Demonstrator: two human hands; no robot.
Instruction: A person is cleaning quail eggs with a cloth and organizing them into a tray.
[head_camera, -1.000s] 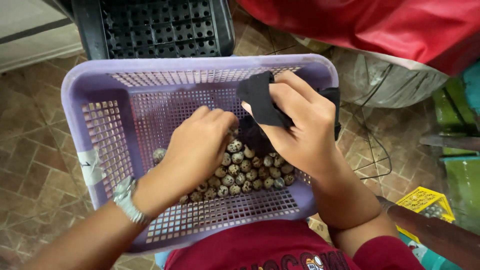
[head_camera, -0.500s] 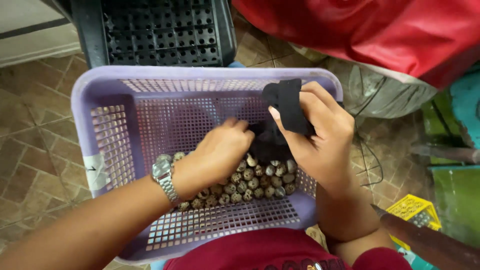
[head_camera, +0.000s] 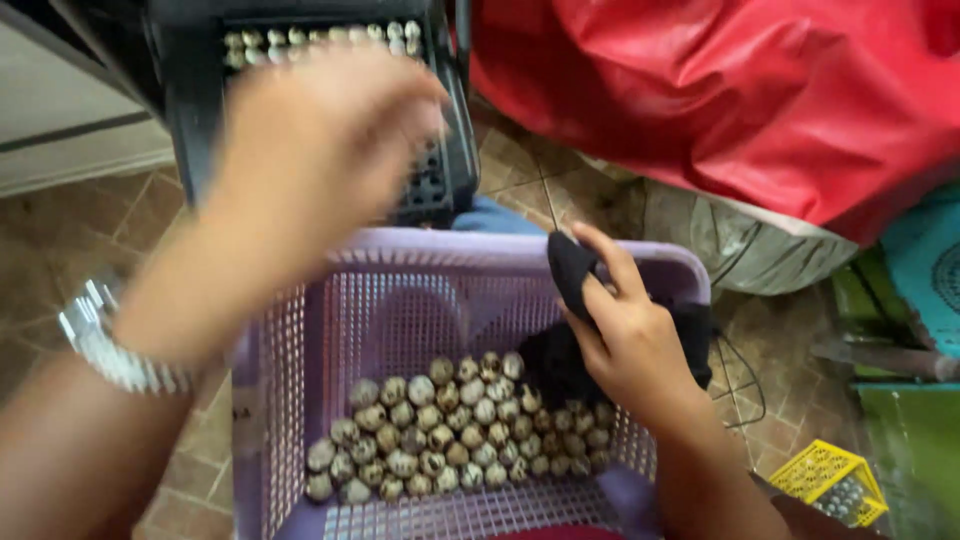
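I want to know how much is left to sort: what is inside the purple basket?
Inside the purple basket lies a heap of small speckled eggs. The right hand holds a black cloth over the heap's right edge, so any eggs beneath it are hidden.

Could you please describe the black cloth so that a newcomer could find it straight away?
Start at the lilac plastic basket of small speckled eggs. At its right rim, the right hand grips the black cloth. It is the only dark, soft thing among pale lattice and eggs.

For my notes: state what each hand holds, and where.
Right hand grips a black cloth near its upper end. Left hand is blurred; cannot tell.
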